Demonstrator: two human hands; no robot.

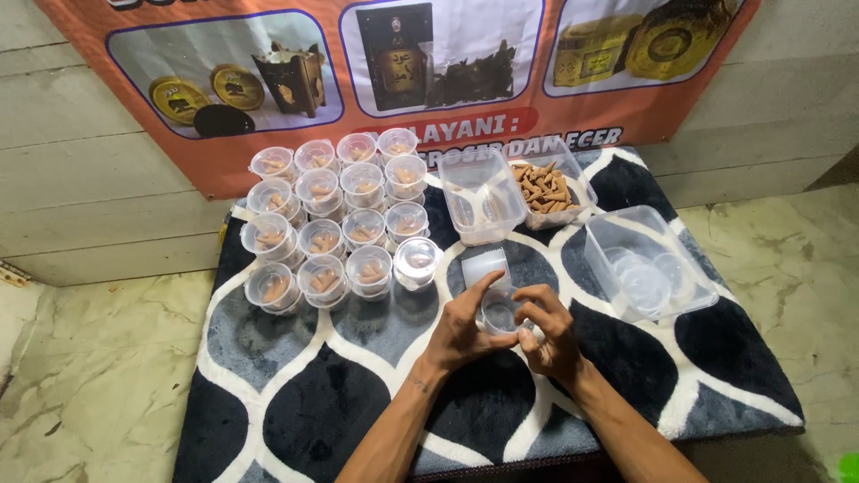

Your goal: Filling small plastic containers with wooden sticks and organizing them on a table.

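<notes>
My left hand (463, 327) and my right hand (548, 329) meet over a small clear plastic cup (497, 315), both holding it just above the patterned rug (295, 394). A short stack of empty clear cups (484, 266) lies on its side just beyond my fingers. A clear tub of brown incense cones (544, 189) sits at the back. To the left stand several rows of small lidded cups (335, 219) with cones inside.
An empty clear tub (481, 194) leans beside the cone tub. Another clear tub (646, 261) at the right holds round lids. An orange banner (403, 63) hangs on the wall behind. Marble floor (89, 376) surrounds the rug.
</notes>
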